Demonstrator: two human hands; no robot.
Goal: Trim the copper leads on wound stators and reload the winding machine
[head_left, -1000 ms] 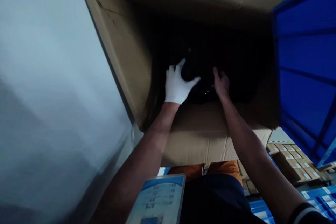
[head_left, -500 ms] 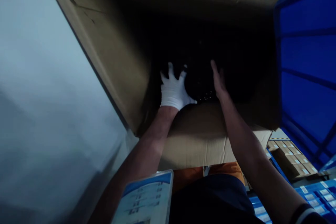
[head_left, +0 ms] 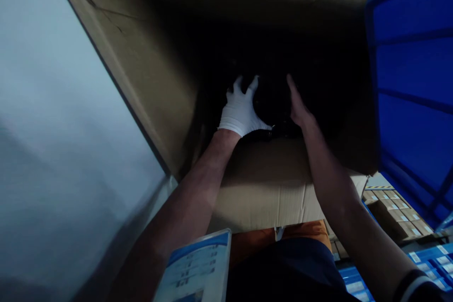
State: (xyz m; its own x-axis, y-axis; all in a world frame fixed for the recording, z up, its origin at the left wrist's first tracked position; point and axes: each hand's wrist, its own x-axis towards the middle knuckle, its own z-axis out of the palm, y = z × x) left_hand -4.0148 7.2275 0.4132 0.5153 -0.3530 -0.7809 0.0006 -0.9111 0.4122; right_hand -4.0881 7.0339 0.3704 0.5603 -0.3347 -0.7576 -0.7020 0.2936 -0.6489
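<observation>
Cardboard box [head_left: 262, 203] is all around the grip, and a blue crate [head_left: 414, 71] is to its right. Left hand [head_left: 240, 109] (this one is white-gloved) spreads its fingers widely; bare right hand [head_left: 299, 106] stretches its own. Between them lie dark, glinting pieces [head_left: 279, 130]; whether any is held, I cannot tell.
</observation>
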